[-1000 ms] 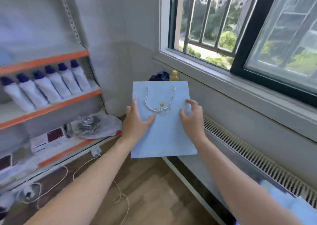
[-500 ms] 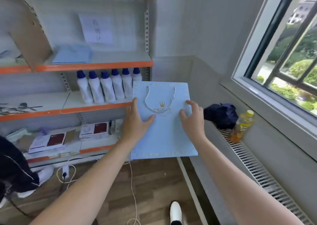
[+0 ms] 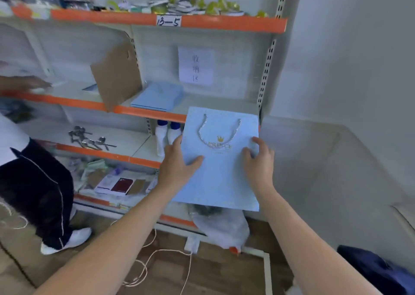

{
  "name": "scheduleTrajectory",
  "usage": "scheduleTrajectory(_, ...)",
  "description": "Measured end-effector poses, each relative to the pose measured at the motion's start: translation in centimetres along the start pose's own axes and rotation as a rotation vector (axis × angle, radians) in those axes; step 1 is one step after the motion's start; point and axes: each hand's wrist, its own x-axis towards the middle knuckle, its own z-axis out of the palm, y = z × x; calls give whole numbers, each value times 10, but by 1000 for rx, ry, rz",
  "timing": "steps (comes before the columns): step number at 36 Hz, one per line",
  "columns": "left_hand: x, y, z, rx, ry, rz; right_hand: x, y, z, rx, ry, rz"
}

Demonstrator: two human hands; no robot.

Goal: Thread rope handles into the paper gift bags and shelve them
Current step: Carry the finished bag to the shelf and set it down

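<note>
While both thumbs press front, gift bag [image 3: 221, 175] — pinched.

A flat blue gift bag [image 3: 221, 171] is being held in front of the shelf unit [image 3: 202, 22] by the left hand [image 3: 177, 166] and right hand [image 3: 260, 162]. Its rope handle [image 3: 219, 133] is being shown lying against its face. A stack of blue bags [image 3: 157, 98] is being kept on the shelf just above it.

A white metal shelf unit with orange-edged boards [image 3: 202, 24] stands against the wall. On the board below its handwritten label lies a flat stack of light blue paper bags [image 3: 157, 98], a tilted brown cardboard sheet [image 3: 115, 74] just left of the stack. One board lower, left of the stack, lie metal spoons [image 3: 89, 139]; below it stand white bottles with blue caps [image 3: 166, 135].
</note>
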Motion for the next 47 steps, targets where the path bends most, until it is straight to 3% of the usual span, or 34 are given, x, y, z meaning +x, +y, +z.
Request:
scheduleTrajectory(7,68,-7,20,43,-3,-82,79,-1,39,-10,-77,-35)
scheduleTrajectory(17,226,-74,20,163,84,-143,205,7,148,-344,-378,-251)
scheduleTrajectory(22,317,-112,3,233,36,-167,270,-4,224,-395,-499,-201)
scheduleTrajectory(31,437,-161,-20,327,-124,-275,352,-21,340,-407,-565,-123)
scheduleTrajectory(42,525,-218,-47,430,-154,-323,396,-26,432,-304,-765,-31)
scheduleTrajectory(47,550,-237,-48,441,-170,-325,398,-22,463,-445,-751,-74)
